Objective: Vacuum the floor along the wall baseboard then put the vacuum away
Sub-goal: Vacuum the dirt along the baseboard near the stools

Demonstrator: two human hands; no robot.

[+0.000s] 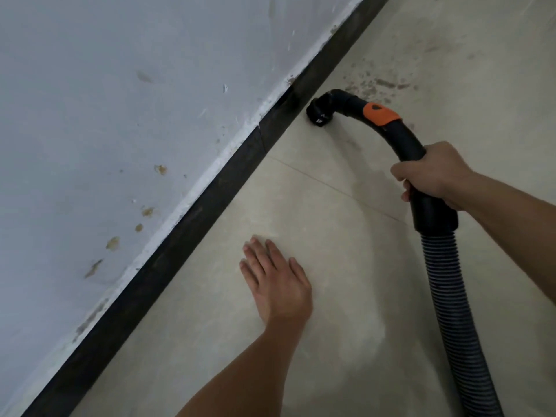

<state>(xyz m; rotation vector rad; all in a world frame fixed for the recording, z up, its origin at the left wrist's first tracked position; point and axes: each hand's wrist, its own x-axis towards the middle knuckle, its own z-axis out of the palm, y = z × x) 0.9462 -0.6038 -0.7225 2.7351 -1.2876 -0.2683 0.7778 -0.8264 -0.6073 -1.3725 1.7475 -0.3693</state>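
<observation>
1. Grips: right grip [433,173] curls tight round the vacuum handle [391,127]; left grip [279,284] lies flat, fingers straight, on the floor [331,206], holding nothing.
2. Nozzle [319,113] sits on floor, just beside the baseboard [180,224].
3. Progress: mid-vacuuming, judging by grit [373,85] ahead; putting away not begun.
4. Hose [451,311] trails back right; stained wall [120,85] left; nothing seems to block the run ahead.

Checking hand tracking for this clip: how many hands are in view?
2. The right hand grips the hose handle at the picture's right; the left hand is spread open over the floor near the baseboard. No others show.
</observation>
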